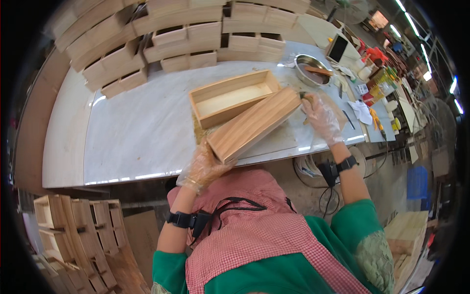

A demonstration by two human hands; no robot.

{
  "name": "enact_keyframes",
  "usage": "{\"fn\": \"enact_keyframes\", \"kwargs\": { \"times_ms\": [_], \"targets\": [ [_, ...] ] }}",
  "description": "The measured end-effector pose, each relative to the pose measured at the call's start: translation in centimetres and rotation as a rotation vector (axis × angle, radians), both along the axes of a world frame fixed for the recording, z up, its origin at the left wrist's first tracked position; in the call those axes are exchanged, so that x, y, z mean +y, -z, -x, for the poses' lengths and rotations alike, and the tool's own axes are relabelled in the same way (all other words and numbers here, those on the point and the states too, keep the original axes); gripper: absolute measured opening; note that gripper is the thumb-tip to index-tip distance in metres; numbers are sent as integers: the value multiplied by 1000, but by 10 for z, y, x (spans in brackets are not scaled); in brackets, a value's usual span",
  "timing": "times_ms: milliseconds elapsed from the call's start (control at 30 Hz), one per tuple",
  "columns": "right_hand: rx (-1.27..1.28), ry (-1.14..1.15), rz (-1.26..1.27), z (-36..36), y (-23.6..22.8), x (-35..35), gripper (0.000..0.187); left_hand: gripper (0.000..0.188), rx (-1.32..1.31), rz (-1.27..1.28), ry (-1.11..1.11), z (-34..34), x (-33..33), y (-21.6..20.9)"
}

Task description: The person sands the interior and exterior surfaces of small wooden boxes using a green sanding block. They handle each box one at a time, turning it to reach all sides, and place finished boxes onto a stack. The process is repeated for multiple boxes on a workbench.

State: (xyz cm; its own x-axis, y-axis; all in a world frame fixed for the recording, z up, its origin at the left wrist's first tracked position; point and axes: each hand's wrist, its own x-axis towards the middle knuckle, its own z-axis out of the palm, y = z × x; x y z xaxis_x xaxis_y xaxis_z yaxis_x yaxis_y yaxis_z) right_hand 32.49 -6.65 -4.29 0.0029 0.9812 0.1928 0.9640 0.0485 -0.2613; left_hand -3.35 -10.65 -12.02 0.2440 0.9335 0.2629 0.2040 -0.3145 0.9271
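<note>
A wooden drawer box (257, 120) is held at a slant over the front of the table, with a long grained side facing up. My left hand (205, 165), in a clear plastic glove, grips its near left end. My right hand (321, 115), also gloved, is closed at the far right end around a small dark thing that presses against the box; its kind does not show. Just behind lies a second wooden drawer (238, 95), open side up, its pale bottom visible. A steel bowl (299, 62) with a flat wooden stick (318, 71) across it stands beyond my right hand.
Stacked wooden drawers (188, 41) line the table's back. To the right are a dark-screened device (337, 48), a white cloth (361, 112), bottles and an orange-handled tool (376, 119). More wooden boxes (81, 235) stand at lower left. A cable hangs near my right forearm.
</note>
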Motion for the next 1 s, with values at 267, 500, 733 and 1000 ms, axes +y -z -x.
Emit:
{"fn": "enact_keyframes", "kwargs": {
  "times_ms": [267, 500, 733, 1000],
  "targets": [
    [255, 229, -31, -54, 5, 53, 38, 72, 835, -76, -229, 45, -22, -127],
    [53, 307, 4, -124, 3, 128, 35, 100, 348, 136, -169, 54, -9, -225],
    [-87, 195, 223, -136, 20, 184, 39, 100, 423, 87, -115, 13, 20, -245],
    [-116, 219, 192, -150, 34, 192, 37, 113, -71, -8, -150, 9, 35, -190]
  ]
}}
